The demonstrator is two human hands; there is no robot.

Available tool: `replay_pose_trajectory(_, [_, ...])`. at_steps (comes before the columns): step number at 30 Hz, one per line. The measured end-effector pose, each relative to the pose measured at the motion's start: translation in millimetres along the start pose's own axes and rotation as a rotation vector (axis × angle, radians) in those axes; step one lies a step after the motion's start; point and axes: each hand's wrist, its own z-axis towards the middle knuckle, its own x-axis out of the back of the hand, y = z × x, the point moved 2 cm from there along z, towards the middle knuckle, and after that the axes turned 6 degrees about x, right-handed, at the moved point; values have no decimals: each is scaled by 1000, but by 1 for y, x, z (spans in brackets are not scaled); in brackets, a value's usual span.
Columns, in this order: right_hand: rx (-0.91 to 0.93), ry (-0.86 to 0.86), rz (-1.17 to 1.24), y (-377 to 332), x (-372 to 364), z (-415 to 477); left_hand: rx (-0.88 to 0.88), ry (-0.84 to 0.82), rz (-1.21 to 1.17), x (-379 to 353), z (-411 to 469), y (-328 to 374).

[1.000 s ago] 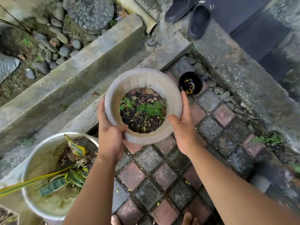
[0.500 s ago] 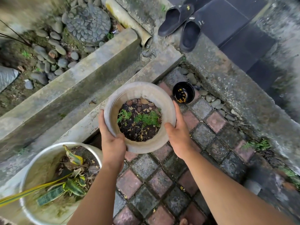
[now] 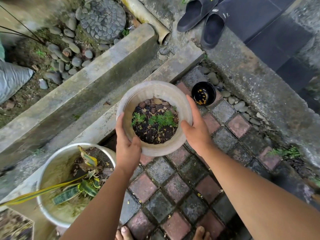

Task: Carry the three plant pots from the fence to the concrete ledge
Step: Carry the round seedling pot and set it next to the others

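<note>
I hold a round beige plant pot [image 3: 156, 149] with dark soil and small green seedlings, over the edge of the concrete ledge [image 3: 174, 66] and the paving. My left hand [image 3: 127, 144] grips its near-left rim, thumb inside. My right hand [image 3: 195, 129] presses flat against its right side. A larger white pot [image 3: 50, 172] with a striped yellow-green plant stands on the ledge at lower left. A small black pot [image 3: 204, 93] with yellow flecks inside sits on the paving just right of the held pot.
Beyond the ledge runs a concrete drain channel [image 3: 72, 108], then pebbles and a round stone slab [image 3: 103, 18]. Black sandals [image 3: 204, 19] lie on the step at top right. Red and grey paving bricks [image 3: 173, 187] cover the ground under my arms, with my bare toes at the bottom edge.
The beige pot has come down and toward me, staying in both hands. The view tilted so the sandals and the white pot show more.
</note>
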Motion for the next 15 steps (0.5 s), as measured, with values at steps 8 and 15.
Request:
replay_pose_trajectory(8, [25,-106,-167,5,2,6,49,55,100,-2,0,3])
replay_pose_trajectory(15, [55,-205,-220,1,9,14,68,70,86,-4,2,2])
